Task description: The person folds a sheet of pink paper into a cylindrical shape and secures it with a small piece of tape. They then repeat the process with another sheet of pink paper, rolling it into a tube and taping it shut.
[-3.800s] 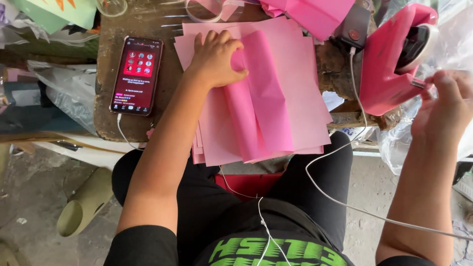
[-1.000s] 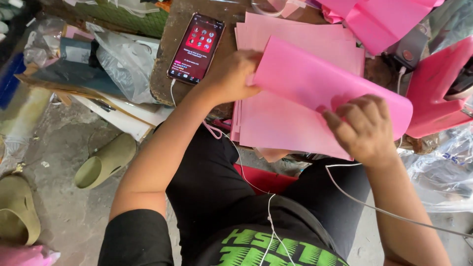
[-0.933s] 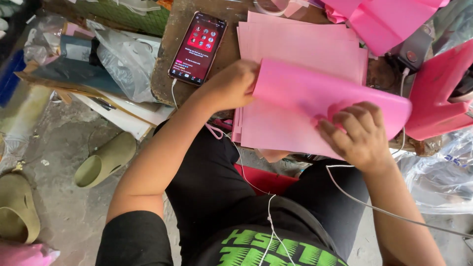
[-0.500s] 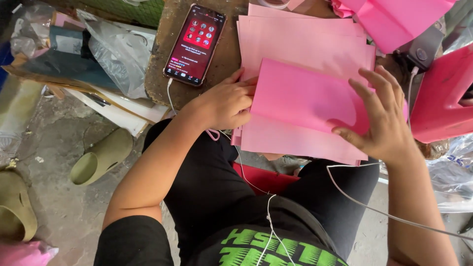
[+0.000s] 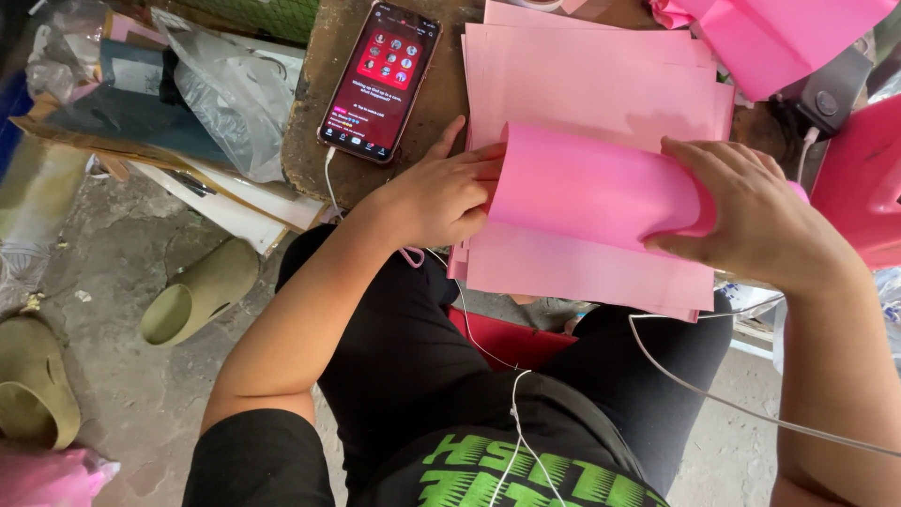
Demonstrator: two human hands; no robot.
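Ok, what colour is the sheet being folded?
Pink, the folded sheet, clearest in the head view.

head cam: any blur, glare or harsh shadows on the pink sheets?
Head view: soft even daylight, no glare on the pink sheets; faint shadow under the right hand; left hand and phone sharp; wide-angle stretch at the edges.

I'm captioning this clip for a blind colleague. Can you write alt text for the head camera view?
Seen from above, a seated person's left hand and right hand bend the top pink sheet over a stack of pink paper on a worn wooden table. A lit phone lies to the left; olive slippers sit on the floor.
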